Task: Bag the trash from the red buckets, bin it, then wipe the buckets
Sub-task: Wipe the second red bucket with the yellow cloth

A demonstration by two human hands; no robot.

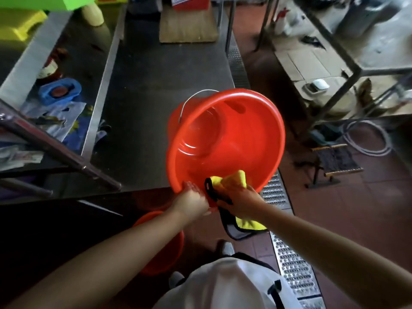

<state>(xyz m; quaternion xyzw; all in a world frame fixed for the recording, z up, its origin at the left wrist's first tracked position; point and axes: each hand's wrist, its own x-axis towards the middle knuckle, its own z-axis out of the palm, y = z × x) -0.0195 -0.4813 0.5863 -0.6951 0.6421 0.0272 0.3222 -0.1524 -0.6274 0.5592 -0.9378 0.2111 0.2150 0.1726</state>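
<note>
1. A white apron [225, 284] is closest, and a second red bucket [162, 241] sits low by the feet.
2. The left hand [192, 202] grips the rim of the red bucket [225, 139], tipped up over the metal table [156, 85].
3. The right hand [239, 199] holds a yellow cloth [234, 178] bunched against the near inside wall.
4. It looks empty, so this seems the wiping step. Next, the cloth should rub all around inside.

Centre frame: bucket [225, 139] bright red-orange, handle [191, 101] grey metal. Cloth [234, 179] at its lower rim yellow, black-edged. Second bucket [165, 248], lower centre, same red. Left: blue tub [59, 91]. Upper left: green and yellow crates [20, 25]. Right: floor tiles [356, 208] reddish-brown.
</note>
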